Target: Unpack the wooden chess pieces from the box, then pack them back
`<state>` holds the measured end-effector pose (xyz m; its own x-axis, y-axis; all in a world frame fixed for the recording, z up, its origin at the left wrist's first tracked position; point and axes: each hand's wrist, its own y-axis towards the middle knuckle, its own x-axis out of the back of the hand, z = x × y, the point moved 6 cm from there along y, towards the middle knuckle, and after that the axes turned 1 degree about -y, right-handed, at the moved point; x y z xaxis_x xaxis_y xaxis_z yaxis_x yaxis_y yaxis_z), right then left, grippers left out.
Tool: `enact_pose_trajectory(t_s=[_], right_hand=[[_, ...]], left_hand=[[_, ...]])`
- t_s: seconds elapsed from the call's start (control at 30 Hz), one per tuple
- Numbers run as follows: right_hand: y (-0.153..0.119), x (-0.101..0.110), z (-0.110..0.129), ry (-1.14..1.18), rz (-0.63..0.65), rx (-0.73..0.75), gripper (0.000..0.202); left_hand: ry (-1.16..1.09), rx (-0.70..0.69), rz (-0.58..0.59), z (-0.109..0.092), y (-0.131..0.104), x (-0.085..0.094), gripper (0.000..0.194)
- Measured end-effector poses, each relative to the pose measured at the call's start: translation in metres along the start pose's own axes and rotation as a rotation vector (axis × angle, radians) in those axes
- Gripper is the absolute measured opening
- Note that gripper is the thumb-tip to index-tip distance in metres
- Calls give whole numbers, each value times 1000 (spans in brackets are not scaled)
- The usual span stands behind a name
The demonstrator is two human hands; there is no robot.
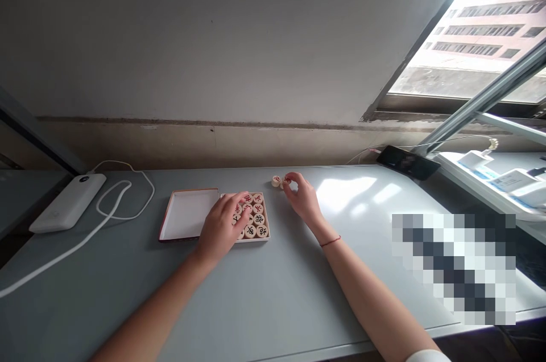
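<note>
A shallow box point(268, 224) holds round wooden Chinese chess pieces point(261, 231) with red and black characters, set in rows. My left hand point(222, 224) rests over the box's left part, thumb and fingers apart, and hides some of the pieces. Farther back on the right, my right hand point(302, 198) pinches a red-marked Chinese chess piece point(286, 180) between thumb and fingers, at the table surface. Touching or very close to it on the left lies another red-marked piece point(276, 181).
Left of the box lies its open lid point(190, 215), white inside with a red edge. A white power bank-like device point(69, 202) with a white cable point(85, 241) is at the far left. A black phone point(408, 163) and a white power strip point(490, 185) are at right.
</note>
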<state>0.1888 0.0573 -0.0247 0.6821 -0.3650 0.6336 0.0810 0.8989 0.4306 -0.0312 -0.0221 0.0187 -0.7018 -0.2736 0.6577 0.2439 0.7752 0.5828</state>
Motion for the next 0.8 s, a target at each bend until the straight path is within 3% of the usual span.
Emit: enact_pose_trajectory(t_s=[0.2,0.47,0.63,0.8], right_hand=[[-3,-12,-11,-122,78,-43,15],[4,-11,-14,-145,23,-8,15],[-4,8,11,-19,-95,-4,19],[-29,-10,49,143,165,-20,20]], left_hand=[[-16,42,15,4,-1,-2,27],[48,77,40,8,2,-2,23],[331,230,84,24,9,-3,22],[447,300,291,33,21,-21,40]])
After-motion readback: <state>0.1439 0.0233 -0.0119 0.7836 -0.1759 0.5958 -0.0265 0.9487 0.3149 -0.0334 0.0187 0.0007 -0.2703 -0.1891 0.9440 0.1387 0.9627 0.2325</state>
